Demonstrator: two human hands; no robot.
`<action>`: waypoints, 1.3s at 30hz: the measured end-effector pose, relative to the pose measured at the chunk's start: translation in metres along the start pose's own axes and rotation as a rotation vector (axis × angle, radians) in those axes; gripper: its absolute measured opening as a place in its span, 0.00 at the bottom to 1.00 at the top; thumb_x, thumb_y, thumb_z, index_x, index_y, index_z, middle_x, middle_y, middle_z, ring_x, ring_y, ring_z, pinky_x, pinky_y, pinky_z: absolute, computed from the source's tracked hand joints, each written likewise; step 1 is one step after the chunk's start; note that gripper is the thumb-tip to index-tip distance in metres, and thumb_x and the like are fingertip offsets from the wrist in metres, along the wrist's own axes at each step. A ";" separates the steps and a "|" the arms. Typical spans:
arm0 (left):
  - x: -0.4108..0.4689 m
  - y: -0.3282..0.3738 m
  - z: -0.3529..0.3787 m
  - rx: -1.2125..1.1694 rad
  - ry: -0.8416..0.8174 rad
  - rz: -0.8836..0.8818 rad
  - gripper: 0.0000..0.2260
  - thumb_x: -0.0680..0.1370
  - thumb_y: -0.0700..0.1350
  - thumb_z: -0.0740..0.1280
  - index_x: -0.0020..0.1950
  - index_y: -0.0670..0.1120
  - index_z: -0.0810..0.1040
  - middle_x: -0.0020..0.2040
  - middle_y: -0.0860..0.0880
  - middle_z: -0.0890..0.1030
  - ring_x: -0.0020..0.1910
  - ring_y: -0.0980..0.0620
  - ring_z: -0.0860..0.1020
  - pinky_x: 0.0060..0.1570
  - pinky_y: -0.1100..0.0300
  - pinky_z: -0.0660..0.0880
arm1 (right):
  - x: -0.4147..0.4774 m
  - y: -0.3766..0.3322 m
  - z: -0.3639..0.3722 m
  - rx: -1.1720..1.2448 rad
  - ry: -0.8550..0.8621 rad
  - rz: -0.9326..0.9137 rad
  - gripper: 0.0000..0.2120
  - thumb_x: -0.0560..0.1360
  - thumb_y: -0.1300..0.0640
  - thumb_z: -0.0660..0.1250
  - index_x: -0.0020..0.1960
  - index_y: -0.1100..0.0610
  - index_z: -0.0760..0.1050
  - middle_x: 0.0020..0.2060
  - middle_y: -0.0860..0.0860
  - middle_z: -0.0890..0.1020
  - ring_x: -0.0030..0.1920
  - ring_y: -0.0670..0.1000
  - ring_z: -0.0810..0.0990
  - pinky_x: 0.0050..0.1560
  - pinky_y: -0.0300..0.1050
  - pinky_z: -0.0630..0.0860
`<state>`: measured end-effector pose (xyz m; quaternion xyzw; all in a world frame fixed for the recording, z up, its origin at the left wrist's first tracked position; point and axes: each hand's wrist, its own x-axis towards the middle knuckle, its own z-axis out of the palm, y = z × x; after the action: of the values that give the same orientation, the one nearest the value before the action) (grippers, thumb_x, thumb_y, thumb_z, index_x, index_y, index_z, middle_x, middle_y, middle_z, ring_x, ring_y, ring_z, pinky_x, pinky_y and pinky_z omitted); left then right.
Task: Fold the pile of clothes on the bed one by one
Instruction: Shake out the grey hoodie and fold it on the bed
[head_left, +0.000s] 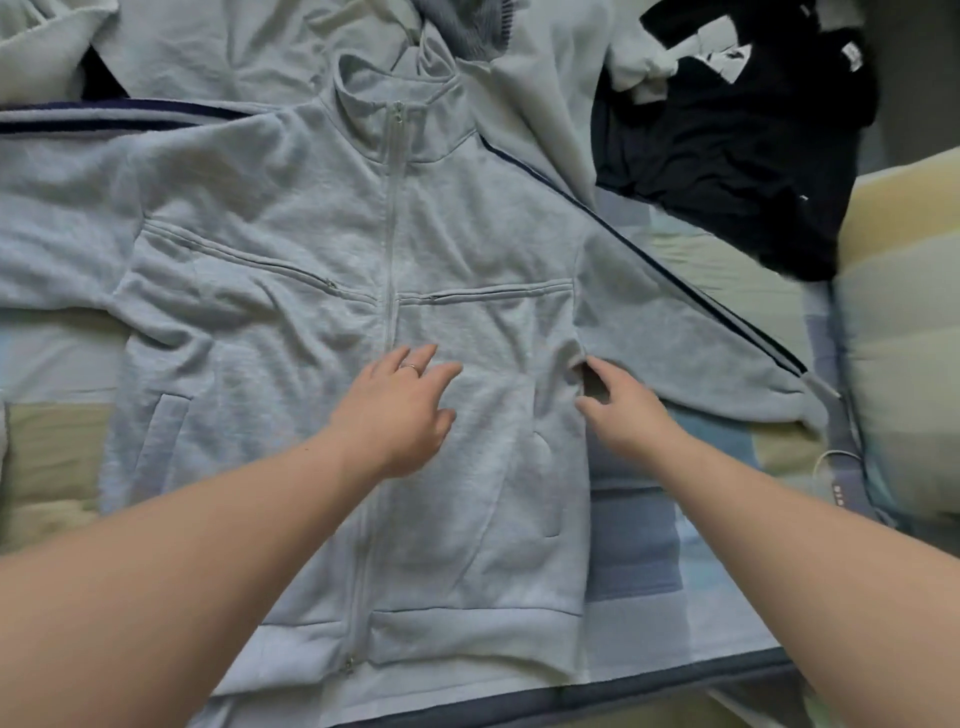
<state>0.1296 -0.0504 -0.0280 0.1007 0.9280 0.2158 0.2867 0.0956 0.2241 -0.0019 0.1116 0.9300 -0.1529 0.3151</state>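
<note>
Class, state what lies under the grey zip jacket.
The striped bedsheet shows around the grey zip jacket, and a pale garment runs beneath its collar. Anything directly under its body is covered.

Both my forearms are bare right up to my hands. My left hand (400, 415) wears a thin, pale metal ring (409, 367) on one finger, beside my right hand (623, 410).
</note>
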 end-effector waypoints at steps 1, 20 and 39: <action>0.006 0.016 0.004 0.000 0.000 0.015 0.25 0.83 0.56 0.58 0.81 0.56 0.57 0.83 0.47 0.52 0.81 0.45 0.51 0.78 0.49 0.53 | 0.001 0.019 -0.010 0.018 0.014 0.034 0.29 0.81 0.51 0.64 0.80 0.50 0.60 0.77 0.51 0.67 0.75 0.55 0.66 0.73 0.54 0.65; 0.202 0.295 0.171 0.162 -0.019 0.199 0.26 0.82 0.59 0.57 0.79 0.58 0.57 0.83 0.51 0.53 0.81 0.45 0.50 0.77 0.43 0.47 | 0.115 0.349 -0.058 1.702 0.357 0.676 0.21 0.80 0.48 0.68 0.68 0.58 0.72 0.63 0.57 0.80 0.59 0.56 0.82 0.52 0.51 0.81; 0.209 0.295 0.018 -1.766 -0.220 -0.203 0.40 0.72 0.78 0.55 0.65 0.46 0.78 0.56 0.50 0.84 0.56 0.48 0.82 0.62 0.46 0.75 | 0.077 0.159 -0.112 0.840 0.310 -0.296 0.05 0.74 0.64 0.74 0.42 0.57 0.81 0.50 0.53 0.84 0.50 0.44 0.82 0.54 0.40 0.75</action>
<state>-0.0117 0.2826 -0.0082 -0.2189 0.3952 0.8142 0.3646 0.0226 0.4203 0.0008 0.1170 0.8296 -0.5408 0.0749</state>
